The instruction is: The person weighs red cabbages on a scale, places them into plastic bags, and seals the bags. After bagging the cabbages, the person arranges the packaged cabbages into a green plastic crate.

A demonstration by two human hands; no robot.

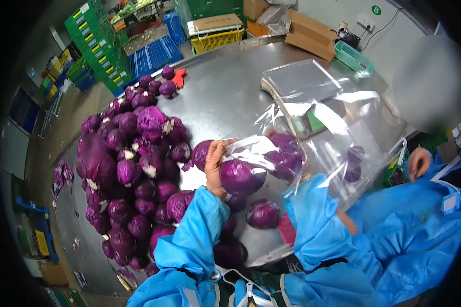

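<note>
My left hand [216,166] is closed at the edge of a clear plastic bag [251,147], its fingers curled beside a red cabbage [243,178]. Another red cabbage [284,153] shows through the shiny film farther right. Just left of the hand sits one more cabbage [201,155]. My right hand [306,177] is at the right side of the bagged cabbage, mostly hidden by glare, film and its blue sleeve; its fingers cannot be made out. Closer to me, a loose cabbage [263,214] lies on the metal table [220,87].
A large heap of red cabbages [138,169] covers the table's left side. Clear film lies around a scale [302,84] at the right. A co-worker's hand [419,163] is at the far right. Beyond the table stand green crates [97,46] and a cardboard box [311,36].
</note>
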